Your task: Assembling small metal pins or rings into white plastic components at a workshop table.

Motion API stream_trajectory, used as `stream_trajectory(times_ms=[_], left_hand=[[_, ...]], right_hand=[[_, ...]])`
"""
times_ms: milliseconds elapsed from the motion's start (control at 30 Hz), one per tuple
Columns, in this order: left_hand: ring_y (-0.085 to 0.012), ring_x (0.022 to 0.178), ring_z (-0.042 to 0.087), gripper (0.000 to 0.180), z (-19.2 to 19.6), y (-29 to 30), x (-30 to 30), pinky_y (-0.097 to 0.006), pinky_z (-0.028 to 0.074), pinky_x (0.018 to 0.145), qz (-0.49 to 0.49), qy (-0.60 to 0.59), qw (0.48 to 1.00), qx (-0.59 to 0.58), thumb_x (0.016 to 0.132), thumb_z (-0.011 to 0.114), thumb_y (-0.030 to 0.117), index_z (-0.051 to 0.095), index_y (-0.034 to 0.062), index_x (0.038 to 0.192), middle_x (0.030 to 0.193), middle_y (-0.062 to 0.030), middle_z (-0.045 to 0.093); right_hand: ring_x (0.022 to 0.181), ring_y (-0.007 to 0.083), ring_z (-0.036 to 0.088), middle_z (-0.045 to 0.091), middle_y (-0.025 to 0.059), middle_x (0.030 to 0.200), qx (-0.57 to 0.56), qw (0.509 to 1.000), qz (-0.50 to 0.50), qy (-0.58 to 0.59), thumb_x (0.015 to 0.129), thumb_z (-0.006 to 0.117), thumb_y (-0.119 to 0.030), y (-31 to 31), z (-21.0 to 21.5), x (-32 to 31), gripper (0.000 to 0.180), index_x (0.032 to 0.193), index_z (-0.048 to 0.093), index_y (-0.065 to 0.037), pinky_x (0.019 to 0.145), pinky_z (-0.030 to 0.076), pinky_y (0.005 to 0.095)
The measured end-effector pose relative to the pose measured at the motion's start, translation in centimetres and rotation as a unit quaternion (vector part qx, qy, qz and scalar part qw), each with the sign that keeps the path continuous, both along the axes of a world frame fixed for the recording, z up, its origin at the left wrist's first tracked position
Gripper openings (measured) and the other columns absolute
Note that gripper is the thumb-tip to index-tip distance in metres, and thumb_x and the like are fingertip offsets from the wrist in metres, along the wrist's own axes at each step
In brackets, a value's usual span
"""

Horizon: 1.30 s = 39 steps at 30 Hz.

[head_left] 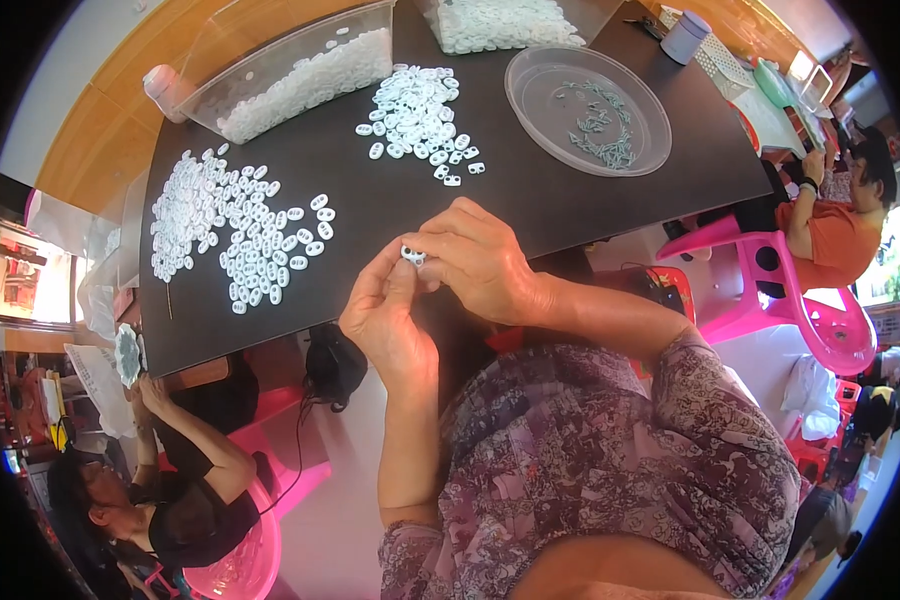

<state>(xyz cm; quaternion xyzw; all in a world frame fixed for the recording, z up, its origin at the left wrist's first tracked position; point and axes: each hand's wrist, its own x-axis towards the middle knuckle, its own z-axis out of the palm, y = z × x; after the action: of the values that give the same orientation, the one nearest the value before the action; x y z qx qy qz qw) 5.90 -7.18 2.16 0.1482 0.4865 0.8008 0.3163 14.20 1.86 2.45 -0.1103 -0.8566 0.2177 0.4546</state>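
Observation:
My left hand [398, 325] and my right hand [482, 262] meet in front of the table's near edge. Between their fingertips is a small white oval plastic piece [413, 256] with two dark holes facing up. The left thumb and fingers pinch it from one side, and the right fingers close on it from the other, hiding part of it. Beyond the hands lies a heap of similar white pieces [415, 112]. To the left spreads a larger heap of white oval pieces [260, 245] with dark marks on their tops.
A round clear tray [518, 85] holds small grey-green pins [615, 152]. At the back of the dark table [330, 175] stand a clear bin [205, 110] of white pieces and a second such bin [510, 25]. People sit on pink chairs at left [245, 560] and right [790, 280].

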Motion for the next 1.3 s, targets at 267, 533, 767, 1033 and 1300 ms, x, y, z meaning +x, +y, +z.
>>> stream_trajectory(times_ms=[267, 533, 767, 1033, 1300], left_hand=[[-0.0148, 0.07, 0.06, 0.018, -0.1, 0.0, 0.2, -0.025, 0.05, 0.06, 0.009, 0.011, 1.0, 0.002, 0.084, 0.057, -0.001, 0.06, -0.0096, 0.101, 0.086, -0.0117, 0.064], [-0.0131, 0.07, 0.056, 0.02, 0.6, 0.2, 0.6, -0.024, 0.047, 0.064, 0.018, -0.011, 1.0, 0.004, 0.085, 0.055, -0.003, 0.059, -0.0111, 0.103, 0.086, -0.0103, 0.062], [-0.012, 0.072, 0.056, 0.02, -0.2, 0.2, 0.6, -0.023, 0.047, 0.065, 0.01, 0.038, 0.999, 0.018, 0.085, 0.057, -0.002, 0.06, -0.0088, 0.103, 0.089, -0.0095, 0.063], [-0.0098, 0.07, 0.051, 0.021, -0.6, 0.0, 0.1, -0.022, 0.044, 0.063, -0.012, 0.062, 0.997, 0.039, 0.083, 0.061, 0.001, 0.062, -0.0066, 0.103, 0.085, -0.0053, 0.06], [-0.0089, 0.07, 0.05, 0.024, -0.9, 0.2, 0.9, -0.022, 0.043, 0.062, 0.035, 0.119, 0.991, 0.042, 0.085, 0.062, 0.009, 0.062, -0.0063, 0.104, 0.082, -0.0024, 0.056]], right_hand=[[0.071, 0.0235, 0.053, 0.059, 0.0087, 0.081, -0.04, 0.999, 0.0, -0.006, 0.065, 0.067, -0.003, -0.4, 0.4, 0.0, 0.027, 0.092, 0.063, -0.001, 0.062, 0.046, 0.0327], [0.071, 0.0234, 0.054, 0.061, 0.0101, 0.085, -0.012, 1.0, 0.0, 0.003, 0.069, 0.066, 0.0, -0.3, 0.4, 0.1, 0.025, 0.094, 0.063, 0.002, 0.06, 0.046, 0.0327], [0.069, 0.0244, 0.053, 0.061, 0.0106, 0.084, -0.018, 1.0, -0.01, -0.004, 0.069, 0.066, -0.001, -0.4, -0.1, 0.2, 0.028, 0.097, 0.06, 0.002, 0.06, 0.046, 0.0327], [0.068, 0.0252, 0.053, 0.06, 0.0112, 0.084, -0.009, 1.0, -0.001, 0.025, 0.067, 0.066, 0.003, -0.5, -0.4, 0.2, 0.032, 0.098, 0.059, 0.002, 0.059, 0.045, 0.0334], [0.067, 0.0252, 0.054, 0.06, 0.0119, 0.082, -0.015, 0.999, 0.015, 0.048, 0.066, 0.064, 0.007, -0.8, -0.5, 0.1, 0.033, 0.098, 0.058, 0.003, 0.058, 0.045, 0.0328]])
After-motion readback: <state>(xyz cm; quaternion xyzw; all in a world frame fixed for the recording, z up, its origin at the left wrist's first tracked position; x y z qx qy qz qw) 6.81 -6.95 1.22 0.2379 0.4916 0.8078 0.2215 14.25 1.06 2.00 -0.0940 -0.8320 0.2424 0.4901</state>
